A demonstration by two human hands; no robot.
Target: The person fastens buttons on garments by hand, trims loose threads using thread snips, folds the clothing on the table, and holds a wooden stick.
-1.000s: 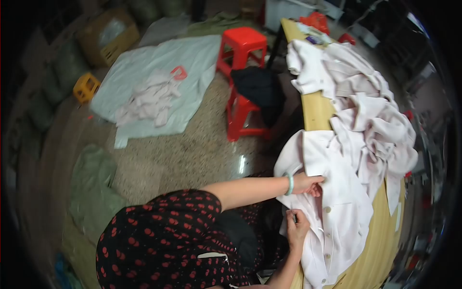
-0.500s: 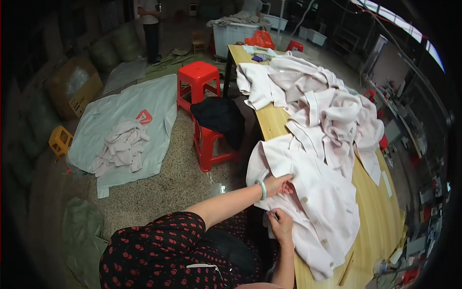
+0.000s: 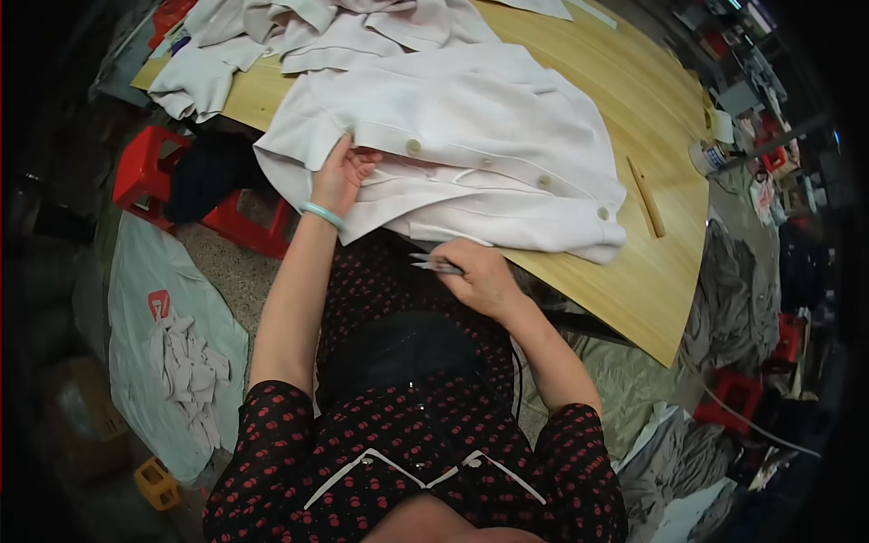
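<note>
A pale pink buttoned cardigan [image 3: 471, 100] lies spread on the wooden table, its lower part reaching over the near edge. My left hand [image 3: 342, 174] pinches the cardigan's front edge near the left end of the button row. Below that hand, the front gapes and the inner fabric shows. My right hand [image 3: 482, 281] is closed around small thread snips [image 3: 438, 264], whose blades point left. The snips are just below the cardigan's near edge, in front of my body, and seem apart from the fabric.
More pale garments [image 3: 362, 32] are heaped at the table's [image 3: 670, 281] far left. A wooden stick [image 3: 645, 197] lies right of the cardigan. Red stools [image 3: 145, 176], one with dark cloth, stand left. Grey fabric piles [image 3: 733, 299] lie on the right.
The view has swung downward and to the right. My left hand keeps its pinch on the cardigan. My right hand, with the snips, has drawn back from the fabric toward my body.
</note>
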